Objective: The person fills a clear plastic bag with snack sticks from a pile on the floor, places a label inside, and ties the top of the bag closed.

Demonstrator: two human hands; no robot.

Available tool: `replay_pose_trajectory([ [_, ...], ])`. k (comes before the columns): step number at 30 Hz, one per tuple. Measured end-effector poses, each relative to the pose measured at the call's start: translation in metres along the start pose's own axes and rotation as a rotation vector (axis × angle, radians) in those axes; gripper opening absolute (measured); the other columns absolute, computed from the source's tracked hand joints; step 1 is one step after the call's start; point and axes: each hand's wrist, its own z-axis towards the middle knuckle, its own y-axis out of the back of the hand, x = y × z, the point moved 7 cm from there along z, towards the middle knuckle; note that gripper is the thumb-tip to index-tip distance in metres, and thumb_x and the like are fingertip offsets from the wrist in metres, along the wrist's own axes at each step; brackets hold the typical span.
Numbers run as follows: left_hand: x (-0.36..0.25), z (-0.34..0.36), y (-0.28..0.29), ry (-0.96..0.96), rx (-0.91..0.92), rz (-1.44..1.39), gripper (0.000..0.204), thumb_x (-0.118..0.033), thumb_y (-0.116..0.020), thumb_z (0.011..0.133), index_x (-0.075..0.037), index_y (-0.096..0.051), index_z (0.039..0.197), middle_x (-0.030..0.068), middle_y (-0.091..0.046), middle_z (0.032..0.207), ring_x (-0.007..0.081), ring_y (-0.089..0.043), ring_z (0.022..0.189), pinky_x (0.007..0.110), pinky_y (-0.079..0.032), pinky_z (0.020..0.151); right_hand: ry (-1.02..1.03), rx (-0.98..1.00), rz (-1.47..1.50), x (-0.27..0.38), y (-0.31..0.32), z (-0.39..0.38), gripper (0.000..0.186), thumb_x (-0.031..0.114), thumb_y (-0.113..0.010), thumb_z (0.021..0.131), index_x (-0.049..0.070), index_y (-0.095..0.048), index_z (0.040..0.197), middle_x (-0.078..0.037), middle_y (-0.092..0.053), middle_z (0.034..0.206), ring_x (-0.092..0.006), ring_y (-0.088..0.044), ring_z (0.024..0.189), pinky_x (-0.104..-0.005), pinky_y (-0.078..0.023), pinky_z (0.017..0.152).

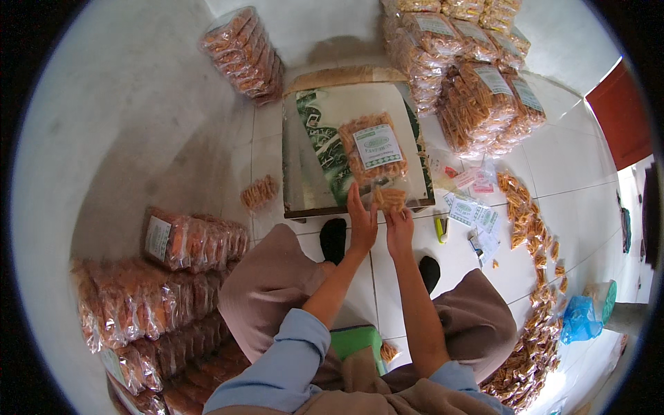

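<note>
A large clear bag of orange-brown snack sticks (351,160), with a white and green label, lies on a low table (304,200). At its near end is a small packet of snack sticks (390,198), held in the fingers of my right hand (400,234). My left hand (362,225) is beside it at the table's near edge, fingers stretched toward the large bag and thumb close to the small packet. Whether that thumb touches the packet is hard to make out. The palms of both hands are turned partly inward.
Stacked snack bags (477,104) stand at the far right, and another stack (245,55) at the far left. Rows of filled bags (131,304) line the left. Small packets (536,304) spread along the right floor, near loose labels (474,214) and a yellow-green stapler (441,229).
</note>
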Motion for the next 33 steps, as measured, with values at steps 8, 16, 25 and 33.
replay_pose_trajectory([
  [8, 0.012, 0.011, 0.000, 0.216, -0.174, -0.037, 0.066, -0.017, -0.057, 0.083, -0.002, -0.020, 0.136, 0.0170, -0.041, 0.116, 0.0330, -0.043, 0.105, 0.044, -0.030, 0.093, 0.446, -0.157, -0.930, 0.022, -0.037, 0.028, 0.029, 0.007, -0.056, 0.084, 0.001, -0.046, 0.110, -0.009, -0.053, 0.091, -0.0183, -0.055, 0.082, -0.0295, -0.046, 0.067],
  [16, 0.028, 0.016, -0.001, 0.378, -0.220, 0.339, 0.054, -0.024, -0.065, 0.078, -0.009, -0.038, 0.122, 0.0028, -0.048, 0.087, 0.0190, -0.047, 0.090, 0.040, -0.026, 0.085, 0.448, -0.345, -0.968, 0.032, -0.014, -0.002, 0.039, 0.011, -0.063, 0.079, -0.002, -0.043, 0.111, -0.018, -0.043, 0.103, -0.0264, -0.048, 0.082, -0.0383, -0.040, 0.075],
  [25, 0.015, 0.022, -0.004, 0.439, 0.028, 0.229, 0.039, -0.021, -0.058, 0.085, -0.008, -0.034, 0.113, 0.0075, -0.052, 0.066, 0.0260, -0.053, 0.060, 0.040, -0.041, 0.063, 0.676, -0.226, -1.573, 0.104, -0.026, 0.024, 0.014, 0.011, -0.057, 0.082, 0.002, -0.054, 0.092, -0.014, -0.057, 0.085, -0.0314, -0.051, 0.087, -0.0408, -0.040, 0.074],
  [33, -0.053, 0.096, 0.091, 0.088, 0.015, 0.158, 0.027, -0.018, -0.059, 0.084, -0.005, -0.041, 0.099, 0.0091, -0.056, 0.058, 0.0223, -0.057, 0.053, 0.034, -0.044, 0.049, 0.785, 0.133, -1.657, 0.175, -0.152, 0.008, 0.011, 0.014, -0.055, 0.083, 0.003, -0.055, 0.084, -0.018, -0.059, 0.077, -0.0372, -0.057, 0.073, -0.0429, -0.044, 0.064],
])
